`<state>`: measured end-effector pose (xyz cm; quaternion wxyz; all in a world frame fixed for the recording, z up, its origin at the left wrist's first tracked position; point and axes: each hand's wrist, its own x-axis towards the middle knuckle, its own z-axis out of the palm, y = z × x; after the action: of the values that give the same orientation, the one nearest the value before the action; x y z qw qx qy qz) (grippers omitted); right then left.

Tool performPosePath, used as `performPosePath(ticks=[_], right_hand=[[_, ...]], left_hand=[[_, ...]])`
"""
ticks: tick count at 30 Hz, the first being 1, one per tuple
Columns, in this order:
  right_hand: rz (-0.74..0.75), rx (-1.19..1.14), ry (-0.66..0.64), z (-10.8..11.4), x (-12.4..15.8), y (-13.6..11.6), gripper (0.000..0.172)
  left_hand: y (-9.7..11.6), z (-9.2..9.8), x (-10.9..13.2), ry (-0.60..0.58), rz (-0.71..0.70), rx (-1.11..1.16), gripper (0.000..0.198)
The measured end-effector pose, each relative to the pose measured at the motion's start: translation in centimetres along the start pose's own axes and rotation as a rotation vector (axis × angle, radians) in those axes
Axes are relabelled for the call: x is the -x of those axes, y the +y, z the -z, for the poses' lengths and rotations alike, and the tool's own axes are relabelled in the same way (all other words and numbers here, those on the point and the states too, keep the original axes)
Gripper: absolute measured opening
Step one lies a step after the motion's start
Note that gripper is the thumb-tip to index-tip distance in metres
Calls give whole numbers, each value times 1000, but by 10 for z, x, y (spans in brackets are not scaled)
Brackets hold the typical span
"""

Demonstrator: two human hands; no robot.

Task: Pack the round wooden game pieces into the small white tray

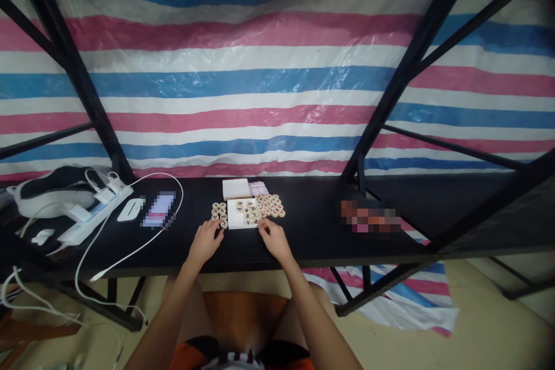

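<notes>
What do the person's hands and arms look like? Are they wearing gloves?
No gloves. The left hand and right hand are bare, and no watch or bracelet shows. Rings would be too small to tell. The left forearm and right forearm have no sleeves on them. Some orange cloth shows between the arms, low in the picture.

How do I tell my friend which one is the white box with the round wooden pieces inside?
Look at the long black table in front of the pink, blue and white striped sheet. Near its middle, just past the person's left hand and right hand, lies a shallow white square box. Unlike the plain white square just behind it, this one holds round wooden discs.
</notes>
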<state>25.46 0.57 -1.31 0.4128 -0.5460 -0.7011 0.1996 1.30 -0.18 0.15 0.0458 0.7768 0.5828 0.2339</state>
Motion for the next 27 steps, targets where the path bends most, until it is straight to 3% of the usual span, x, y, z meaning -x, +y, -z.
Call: performPosePath(ticks=[5, 10, 14, 20, 24, 27], right_hand=[[25, 24, 48, -1, 3, 0, 25], [135, 238, 97, -1, -9, -16, 26], [187, 445, -13, -5, -43, -35, 25], [176, 700, -303, -30, -81, -46, 21], [202, 736, -305, -38, -88, -49, 21], [199, 666, -271, -31, -88, -55, 18]], left_hand=[[1, 1, 0, -7, 10, 2, 31], [2, 2, 1, -8, 7, 21, 30], [3, 2, 2, 15, -3, 41, 24], [7, 5, 5, 23, -34, 105, 17], [12, 8, 7, -43, -90, 124, 16], [12, 9, 6, -64, -104, 117, 16]])
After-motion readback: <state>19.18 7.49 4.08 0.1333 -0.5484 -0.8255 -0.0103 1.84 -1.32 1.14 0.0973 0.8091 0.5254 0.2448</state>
